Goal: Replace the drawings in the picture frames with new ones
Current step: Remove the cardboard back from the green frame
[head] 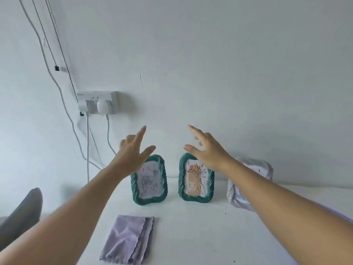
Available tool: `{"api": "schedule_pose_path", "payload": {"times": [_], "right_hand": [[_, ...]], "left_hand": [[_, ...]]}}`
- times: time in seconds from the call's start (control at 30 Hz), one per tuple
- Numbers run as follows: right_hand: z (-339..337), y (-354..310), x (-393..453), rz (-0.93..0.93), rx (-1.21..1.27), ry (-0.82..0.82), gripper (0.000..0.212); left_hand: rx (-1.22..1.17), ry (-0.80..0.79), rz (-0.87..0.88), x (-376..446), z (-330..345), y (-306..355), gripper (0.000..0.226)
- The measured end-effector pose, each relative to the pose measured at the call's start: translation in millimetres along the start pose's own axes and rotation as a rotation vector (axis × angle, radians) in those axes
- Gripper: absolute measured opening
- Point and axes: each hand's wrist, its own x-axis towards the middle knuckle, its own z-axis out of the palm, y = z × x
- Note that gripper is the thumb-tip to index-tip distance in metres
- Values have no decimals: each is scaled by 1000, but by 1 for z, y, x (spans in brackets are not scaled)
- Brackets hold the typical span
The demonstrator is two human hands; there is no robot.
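Currently both hands raised, fingers spread, gripping nothing: left hand (131, 150) over rose frame (149, 179), right hand (208, 150) over orange frame (196, 178). White frame (234, 196) at 3 o'clock, cloth (128, 240) at 6.

I take this for a room in a home, a plain domestic corner and no workshop or lab. My left hand (131, 152) and right hand (208, 152) are raised with fingers spread before a bare white painted wall (229, 64). Left of my left hand a double wall socket (97, 102) carries white plugs, with cables (87, 142) trailing down. Below my hands, small decorative picture frames (149, 179) stand on a white tabletop (200, 226), and nearer me lies a folded lilac cloth (128, 240).
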Motion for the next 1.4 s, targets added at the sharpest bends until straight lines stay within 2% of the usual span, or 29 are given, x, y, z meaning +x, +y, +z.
{"api": "schedule_pose_path", "payload": {"times": [0.23,0.5,0.63,0.87,1.03,1.17,1.4], "right_hand": [[114,14,-1,70,190,-225,80],[167,31,29,151,233,-306,98],[173,39,33,146,227,-328,98],[168,44,19,136,382,-153,96],[141,47,-6,84,477,-99,91],[125,56,-29,47,590,-93,92],[106,74,-65,96,726,-92,92]], "left_hand": [[-219,-37,-292,-36,53,-66,74],[-509,-127,-358,-26,89,-93,77],[-620,-165,-365,-27,92,-98,83],[-822,-129,-334,-43,88,-87,80],[-1013,-128,-255,-59,84,-66,78],[-1070,-132,-203,-74,87,-48,76],[-1083,-218,-191,-92,103,-14,74]]}}
